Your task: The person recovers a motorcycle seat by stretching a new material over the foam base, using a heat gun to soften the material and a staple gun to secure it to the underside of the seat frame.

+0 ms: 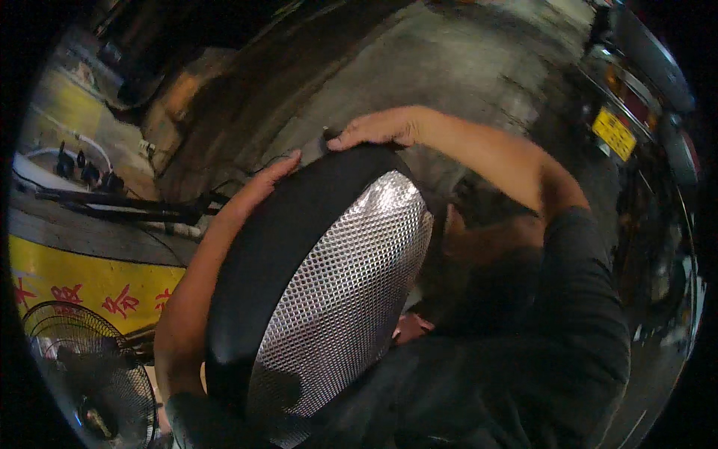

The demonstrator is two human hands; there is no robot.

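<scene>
A long, rounded black object, apparently a scooter seat point(269, 247), lies against the front of my dark shirt. Shiny silver textured material point(348, 280) covers one broad face of it. My left hand point(280, 171) wraps its left side near the far end, with that forearm along the black side. Over the far end, my right hand point(373, 130) grips the black rim. A small dark piece point(327, 140) is by my right fingertips; whether I hold it cannot be told. The near end of the seat is partly hidden in shadow.
A wire-caged fan point(90, 376) stands at lower left beside a yellow banner point(95, 280) bearing red writing. Dark bars point(129, 207) and a white curved part lie above it. Vehicles, one with a yellow plate point(614, 133), line the right side of the worn floor point(437, 62).
</scene>
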